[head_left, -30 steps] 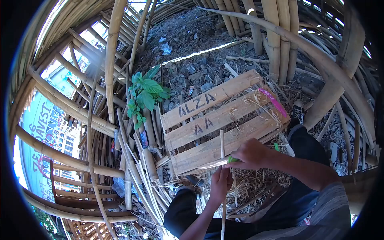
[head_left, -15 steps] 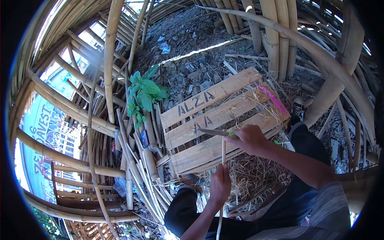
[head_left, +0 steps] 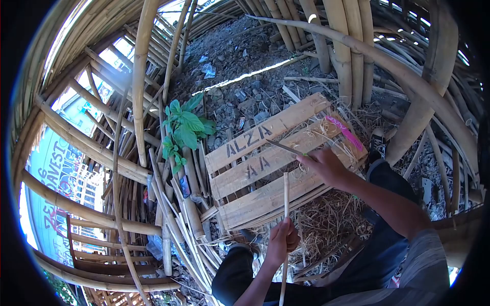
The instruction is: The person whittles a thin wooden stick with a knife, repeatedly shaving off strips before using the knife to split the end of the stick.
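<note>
The thin stick (head_left: 286, 196) stands nearly upright in the left hand (head_left: 282, 239), whose fingers are closed around it partway along. Its pale upper end rises clear of that fist, in front of the slatted wooden crate (head_left: 275, 159), and its lower part runs down past the wrist toward the lap. The right hand (head_left: 322, 166), higher and further to the right, is closed on the handle of a knife (head_left: 284, 147). The blade points up and to the left over the crate's slats, above the top of the stick and apart from it.

The left fist hides the stretch of stick inside it, and the bottom edge of the view cuts off the lower end. Only a sliver of green shows at the knife's handle; the right hand covers the rest. How the right fingers wrap around it cannot be made out, nor can the edge of the blade. Loose straw (head_left: 337, 217) lies below the crate, partly hidden by the right forearm and the dark trousers (head_left: 375, 250). Between the slats, the crate's inside is too shadowed to read.
</note>
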Tool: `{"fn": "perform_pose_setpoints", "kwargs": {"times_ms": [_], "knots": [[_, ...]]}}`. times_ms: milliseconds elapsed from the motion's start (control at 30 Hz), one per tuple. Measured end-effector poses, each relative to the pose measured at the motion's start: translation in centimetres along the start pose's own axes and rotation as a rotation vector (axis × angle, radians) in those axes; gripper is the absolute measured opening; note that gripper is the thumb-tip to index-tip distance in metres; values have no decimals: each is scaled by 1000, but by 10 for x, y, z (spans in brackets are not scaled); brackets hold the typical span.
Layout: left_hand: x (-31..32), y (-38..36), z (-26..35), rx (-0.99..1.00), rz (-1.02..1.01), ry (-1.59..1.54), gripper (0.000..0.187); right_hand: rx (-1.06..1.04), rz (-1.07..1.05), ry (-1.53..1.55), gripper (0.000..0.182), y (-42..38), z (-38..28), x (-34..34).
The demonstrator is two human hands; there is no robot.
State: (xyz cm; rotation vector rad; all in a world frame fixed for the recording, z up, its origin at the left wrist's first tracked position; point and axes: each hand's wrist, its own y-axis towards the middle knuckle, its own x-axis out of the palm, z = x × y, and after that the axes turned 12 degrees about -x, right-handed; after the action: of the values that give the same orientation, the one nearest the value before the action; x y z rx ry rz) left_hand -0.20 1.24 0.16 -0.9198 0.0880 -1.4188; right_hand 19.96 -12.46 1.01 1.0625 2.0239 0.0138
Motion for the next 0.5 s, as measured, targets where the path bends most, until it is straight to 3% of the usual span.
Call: {"fn": "perform_pose_setpoints", "kwargs": {"times_ms": [100, 167, 200, 233, 300, 333, 433, 500], "knots": [[-6, 7, 7, -49, -14, -108, 41, 18, -95, 221, 51, -17, -26, 8], [-6, 7, 5, -47, -33, -107, 42, -413, -225, 34, 47, -29, -35, 20], [-4, 4, 5, -50, -32, -115, 42, -575, -181, -85, 45, -33, -33, 26], [-3, 3, 5, -52, -31, -123, 43, -573, -178, -81, 45, -31, -27, 30], [-8, 4, 2, -77, -33, -147, 44, -329, -180, 14, 44, -19, -15, 27], [-9, 5, 0, -98, -44, -171, 44, -472, -136, -140, 43, -11, -13, 18], [-10, 5, 1, -170, -132, -265, 45, -439, -153, 22, 44, -22, -24, 35], [-9, 7, -1, -176, -116, -252, 45, -542, -193, -13, 44, -25, -28, 36]]}}
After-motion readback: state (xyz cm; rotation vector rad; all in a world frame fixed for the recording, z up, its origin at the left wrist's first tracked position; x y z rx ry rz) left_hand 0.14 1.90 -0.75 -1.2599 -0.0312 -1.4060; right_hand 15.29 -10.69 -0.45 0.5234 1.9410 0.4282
